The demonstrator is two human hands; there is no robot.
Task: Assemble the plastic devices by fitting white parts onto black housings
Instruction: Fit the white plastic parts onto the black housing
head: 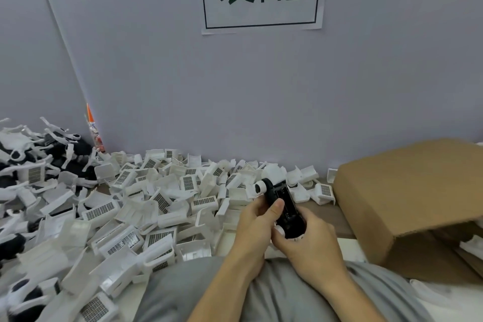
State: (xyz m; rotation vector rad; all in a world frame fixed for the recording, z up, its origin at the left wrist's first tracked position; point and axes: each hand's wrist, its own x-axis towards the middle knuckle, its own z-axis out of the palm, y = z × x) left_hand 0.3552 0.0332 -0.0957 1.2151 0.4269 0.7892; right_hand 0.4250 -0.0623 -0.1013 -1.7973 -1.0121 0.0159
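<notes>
A heap of white parts (146, 206) covers the worktop (329, 213) at left. At centre, the left hand (257, 219) and right hand (305, 236) both grip one black housing (286, 206). A cardboard box (418, 191) sits right.
</notes>
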